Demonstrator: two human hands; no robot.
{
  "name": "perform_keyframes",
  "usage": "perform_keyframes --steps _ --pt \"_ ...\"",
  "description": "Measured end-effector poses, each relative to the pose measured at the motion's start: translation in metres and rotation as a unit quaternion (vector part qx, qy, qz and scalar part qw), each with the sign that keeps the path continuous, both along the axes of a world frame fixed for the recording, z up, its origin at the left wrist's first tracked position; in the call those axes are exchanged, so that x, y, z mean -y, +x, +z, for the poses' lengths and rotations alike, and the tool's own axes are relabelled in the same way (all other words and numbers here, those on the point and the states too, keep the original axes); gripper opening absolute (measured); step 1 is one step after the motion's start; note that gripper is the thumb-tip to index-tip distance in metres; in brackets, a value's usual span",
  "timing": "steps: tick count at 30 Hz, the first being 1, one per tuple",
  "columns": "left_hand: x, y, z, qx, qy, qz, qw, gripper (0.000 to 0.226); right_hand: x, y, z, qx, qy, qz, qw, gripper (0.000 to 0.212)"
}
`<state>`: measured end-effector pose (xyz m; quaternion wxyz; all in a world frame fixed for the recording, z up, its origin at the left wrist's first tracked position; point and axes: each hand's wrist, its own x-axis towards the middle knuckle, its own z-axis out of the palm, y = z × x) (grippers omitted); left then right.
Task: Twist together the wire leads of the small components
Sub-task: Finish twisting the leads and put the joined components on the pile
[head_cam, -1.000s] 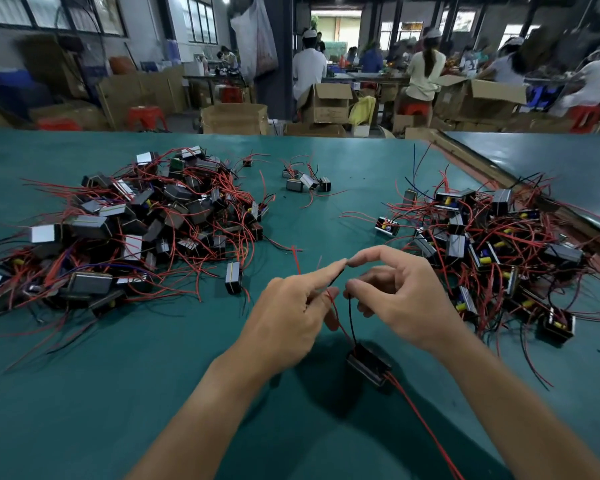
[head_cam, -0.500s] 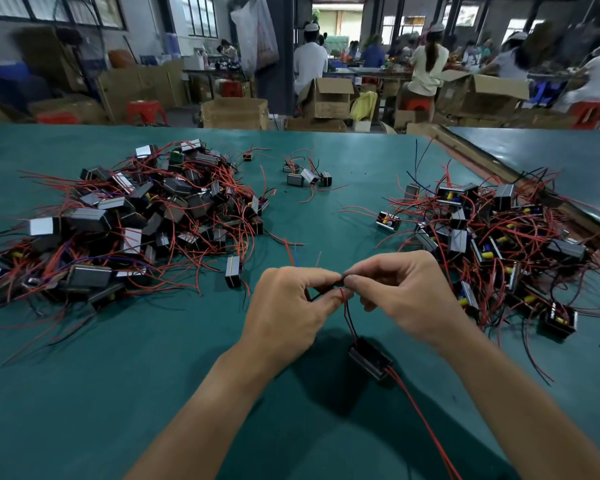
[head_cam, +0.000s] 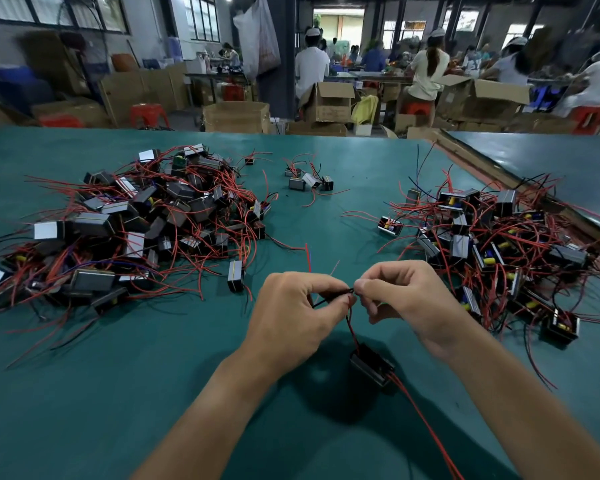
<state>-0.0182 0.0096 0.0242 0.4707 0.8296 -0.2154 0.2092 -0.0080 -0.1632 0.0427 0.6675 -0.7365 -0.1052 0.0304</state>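
A small black component (head_cam: 371,368) hangs just above the green table (head_cam: 118,375), below my hands. Its red and black wire leads (head_cam: 351,325) run up to my fingertips. My left hand (head_cam: 291,317) pinches the leads from the left, and my right hand (head_cam: 409,299) pinches them from the right; the fingertips of both hands meet over the leads. Two long red wires (head_cam: 426,424) trail from the component toward the lower right edge.
A big pile of components with red wires (head_cam: 129,226) lies at the left, a second pile (head_cam: 492,244) at the right, and a few loose components (head_cam: 309,180) at the far middle. Cardboard boxes (head_cam: 236,116) and working people stand beyond the table.
My fingers were spread apart one second ago; they have closed on the leads and the fingertips of both hands have come together. The component stays hanging below them.
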Motion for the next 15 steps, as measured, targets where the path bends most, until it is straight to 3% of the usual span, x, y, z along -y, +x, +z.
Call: perform_keyframes --steps 7,12,15 --pt "-0.0003 0.0012 -0.0001 -0.055 -0.061 -0.039 0.996 0.008 0.0007 -0.0014 0.0029 -0.102 0.048 0.049 0.992 0.031" --pt "-0.0014 0.0025 0.0028 -0.109 -0.092 -0.045 0.989 0.019 -0.0011 -0.0029 0.0043 -0.063 0.013 0.031 0.997 0.028" --pt "-0.0004 0.0021 0.0056 -0.111 -0.093 -0.052 0.988 0.021 -0.0005 -0.0017 0.0072 -0.092 0.03 0.04 0.995 0.027"
